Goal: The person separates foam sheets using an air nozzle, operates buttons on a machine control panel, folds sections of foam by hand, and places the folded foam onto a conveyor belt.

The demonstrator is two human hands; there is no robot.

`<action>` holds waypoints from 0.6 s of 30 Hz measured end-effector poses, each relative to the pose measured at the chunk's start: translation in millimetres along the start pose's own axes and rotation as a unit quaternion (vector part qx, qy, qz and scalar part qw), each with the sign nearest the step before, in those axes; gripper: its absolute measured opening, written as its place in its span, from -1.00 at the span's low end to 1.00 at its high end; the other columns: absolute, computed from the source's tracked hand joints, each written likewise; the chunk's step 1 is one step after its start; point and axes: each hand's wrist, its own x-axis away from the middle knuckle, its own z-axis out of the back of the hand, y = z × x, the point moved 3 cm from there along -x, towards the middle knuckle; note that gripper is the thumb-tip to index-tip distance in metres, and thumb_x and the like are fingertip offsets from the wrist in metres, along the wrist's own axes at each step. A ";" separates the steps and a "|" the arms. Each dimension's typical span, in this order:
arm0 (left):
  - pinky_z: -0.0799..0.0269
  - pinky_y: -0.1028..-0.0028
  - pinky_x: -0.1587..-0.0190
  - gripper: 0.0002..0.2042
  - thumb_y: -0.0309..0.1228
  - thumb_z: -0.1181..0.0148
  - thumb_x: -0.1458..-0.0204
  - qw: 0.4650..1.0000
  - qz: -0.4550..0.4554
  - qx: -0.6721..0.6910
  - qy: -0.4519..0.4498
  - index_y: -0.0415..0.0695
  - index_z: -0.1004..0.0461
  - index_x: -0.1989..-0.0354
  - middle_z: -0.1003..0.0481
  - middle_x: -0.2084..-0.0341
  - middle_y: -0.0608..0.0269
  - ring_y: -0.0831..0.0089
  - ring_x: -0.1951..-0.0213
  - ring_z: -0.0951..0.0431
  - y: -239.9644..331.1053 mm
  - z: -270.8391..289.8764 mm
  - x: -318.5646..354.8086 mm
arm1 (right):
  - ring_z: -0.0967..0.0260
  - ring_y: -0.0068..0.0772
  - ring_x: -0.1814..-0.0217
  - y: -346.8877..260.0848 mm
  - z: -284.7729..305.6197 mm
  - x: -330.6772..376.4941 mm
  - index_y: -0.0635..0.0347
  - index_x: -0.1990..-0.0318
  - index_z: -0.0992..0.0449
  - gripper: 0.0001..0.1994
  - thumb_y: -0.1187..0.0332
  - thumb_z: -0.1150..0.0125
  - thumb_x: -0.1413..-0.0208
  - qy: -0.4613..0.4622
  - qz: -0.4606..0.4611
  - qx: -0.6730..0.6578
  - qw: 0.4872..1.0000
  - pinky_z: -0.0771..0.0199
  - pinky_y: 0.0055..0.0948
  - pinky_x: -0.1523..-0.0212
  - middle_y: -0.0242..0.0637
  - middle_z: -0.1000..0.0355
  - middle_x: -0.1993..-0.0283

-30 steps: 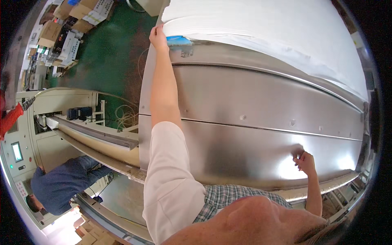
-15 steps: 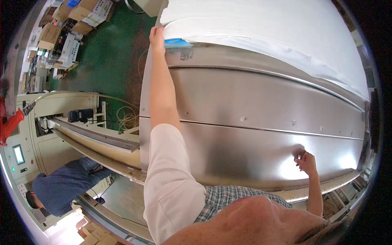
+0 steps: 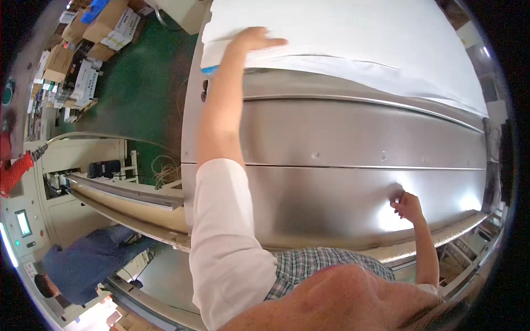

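Observation:
My left hand (image 3: 256, 39) lies over the near left part of a stack of white sheets (image 3: 353, 33), with its fingers and thumb spread. It holds nothing. Whether the sheets are cloth or paper, I cannot tell. A bit of blue (image 3: 210, 70) shows under the stack's left corner, beside my left forearm. My right hand (image 3: 408, 207) hovers close to the lower metal panel (image 3: 331, 193), its fingers loosely curled in, and nothing shows in them. The panel mirrors that hand as a dark blur.
A person in dark blue (image 3: 91, 265) bends over at the lower left, by a cream machine cabinet (image 3: 83, 157) with a small lit screen. A red-sleeved hose (image 3: 16, 174) hangs at the left edge. Cardboard boxes (image 3: 58, 63) are piled beyond the green floor (image 3: 135, 83).
My left hand has left the stack's left corner and moved right onto the white sheets, its fingers now spread. The right hand stays curled near the panel. My view has shifted slightly.

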 end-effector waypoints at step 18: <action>0.06 -0.20 -0.07 -0.08 0.05 -0.35 0.56 0.985 0.015 -0.171 -0.009 0.13 -0.12 -0.15 -0.20 -0.10 0.19 0.11 -0.12 -0.18 112.8 -27.3 46.5 | -0.24 -0.17 -0.03 -408.8 -26.3 -131.2 0.10 0.10 -0.39 -0.64 0.10 0.01 -0.02 0.185 0.609 0.231 0.736 -0.22 -0.20 -0.01 -0.17 -0.35 0.07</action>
